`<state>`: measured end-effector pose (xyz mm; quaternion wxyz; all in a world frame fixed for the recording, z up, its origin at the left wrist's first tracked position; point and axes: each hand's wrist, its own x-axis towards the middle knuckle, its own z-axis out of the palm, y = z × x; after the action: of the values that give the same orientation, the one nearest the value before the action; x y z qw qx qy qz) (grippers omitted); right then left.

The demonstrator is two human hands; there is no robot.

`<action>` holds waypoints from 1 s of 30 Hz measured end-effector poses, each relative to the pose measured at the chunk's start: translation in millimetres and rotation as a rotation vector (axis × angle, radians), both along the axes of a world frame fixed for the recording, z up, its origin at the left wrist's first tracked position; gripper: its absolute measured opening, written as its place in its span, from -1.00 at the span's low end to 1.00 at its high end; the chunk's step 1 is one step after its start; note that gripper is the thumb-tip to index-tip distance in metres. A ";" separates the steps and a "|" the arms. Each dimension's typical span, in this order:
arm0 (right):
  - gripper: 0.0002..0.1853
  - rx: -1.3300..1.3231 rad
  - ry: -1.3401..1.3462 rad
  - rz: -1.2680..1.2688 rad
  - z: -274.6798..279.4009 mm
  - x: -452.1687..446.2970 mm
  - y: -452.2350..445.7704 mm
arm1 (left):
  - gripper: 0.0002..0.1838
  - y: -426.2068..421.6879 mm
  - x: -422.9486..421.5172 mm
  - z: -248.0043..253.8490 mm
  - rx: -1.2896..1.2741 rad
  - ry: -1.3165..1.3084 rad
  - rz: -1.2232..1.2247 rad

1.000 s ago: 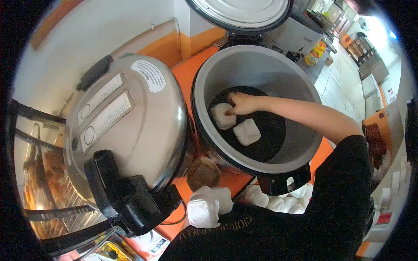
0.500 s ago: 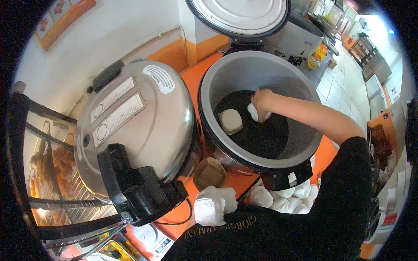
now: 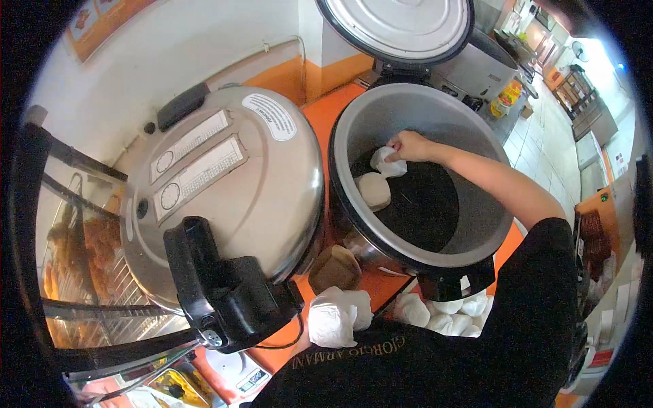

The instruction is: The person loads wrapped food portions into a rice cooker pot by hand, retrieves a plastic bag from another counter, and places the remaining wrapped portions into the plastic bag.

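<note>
My right hand (image 3: 406, 147) reaches into the open rice cooker's grey pot (image 3: 469, 224) from the right. Its fingers are closed on a white paper-wrapped bundle (image 3: 388, 162). Touching or nearly touching that bundle, a second, off-white bundle (image 3: 373, 191) sits at the left of the dark pot bottom. Only a sliver of skin, apparently my left hand (image 3: 300, 347), shows low in the view. White wrapped bundles (image 3: 332, 319) lie right against it, and its fingers are hidden. Close by on the orange counter is a brown, paper-like container (image 3: 335, 270).
A closed steel cooker (image 3: 265, 177) with a black latch stands left. The open cooker's lid (image 3: 401, 27) is raised behind the pot. Several white bundles (image 3: 445, 316) lie at its front. A glass display case (image 3: 81, 251), scale (image 3: 238, 374) and yellow packet (image 3: 505, 99) surround the counter.
My right hand has moved the white bundle up and left within the pot, beside the off-white one. The whole view has shifted slightly.
</note>
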<state>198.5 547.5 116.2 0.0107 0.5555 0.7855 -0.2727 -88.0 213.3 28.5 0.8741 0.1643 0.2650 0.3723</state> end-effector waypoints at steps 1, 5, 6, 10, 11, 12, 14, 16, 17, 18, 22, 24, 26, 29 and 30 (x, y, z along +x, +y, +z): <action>-0.43 0.005 -0.002 0.005 -0.1 -2.5 -1.8 | -0.45 -0.4 -0.7 0.5 0.001 -0.002 0.002; -0.30 -0.084 -0.039 0.130 -8.1 -12.5 -22.8 | -0.45 0.2 -1.5 3.1 0.007 -0.009 -0.003; -0.25 -0.118 -0.039 0.057 -10.0 -13.8 -26.6 | -0.45 0.5 -1.5 3.9 0.012 -0.007 -0.009; -0.04 0.094 -0.207 -0.098 -1.1 -23.4 -30.6 | -0.45 1.0 -0.9 6.7 0.011 -0.011 -0.016; -0.04 0.093 -0.207 -0.097 1.5 -27.1 -31.0 | -0.45 0.9 -1.3 7.7 0.011 -0.010 -0.020; -0.05 -0.028 -0.178 -0.296 3.6 -30.5 -30.3 | -0.45 1.1 -1.1 8.8 0.011 -0.011 -0.022; -0.05 -0.145 -0.146 -0.496 2.8 -30.1 -28.7 | -0.45 2.6 -0.6 10.5 0.011 -0.008 -0.028; -0.08 -0.241 -0.032 -0.368 -12.8 -23.0 -25.4 | -0.45 1.7 0.1 12.6 0.013 -0.012 -0.039; -0.23 -0.110 -0.069 -0.298 -15.6 -26.2 -27.2 | -0.45 1.9 0.2 14.0 0.018 -0.008 -0.044; -0.23 -0.106 -0.067 -0.298 -13.9 -25.4 -24.8 | -0.45 1.7 0.5 15.1 0.015 -0.007 -0.049; -0.62 -0.068 -0.010 -0.056 29.3 -37.9 -41.9 | -0.45 -0.2 -1.3 21.6 0.011 0.018 -0.073; -0.79 0.366 0.007 0.274 95.0 -62.8 -86.4 | -0.45 1.3 0.1 29.0 0.013 0.025 -0.096; -0.81 0.463 0.127 0.437 145.7 -83.9 -138.8 | -0.45 4.1 4.6 39.0 0.013 0.032 -0.124; -0.61 0.241 0.411 0.856 167.0 -98.5 -217.0 | -0.45 14.0 12.8 60.2 0.030 0.028 -0.187; -0.53 0.227 0.401 0.938 164.3 -100.5 -238.2 | -0.45 16.2 16.7 67.0 0.037 0.022 -0.209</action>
<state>98.0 309.3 280.6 -0.0792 0.0784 0.9611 -0.2526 -71.3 229.5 95.5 0.9021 0.2115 0.2492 0.2819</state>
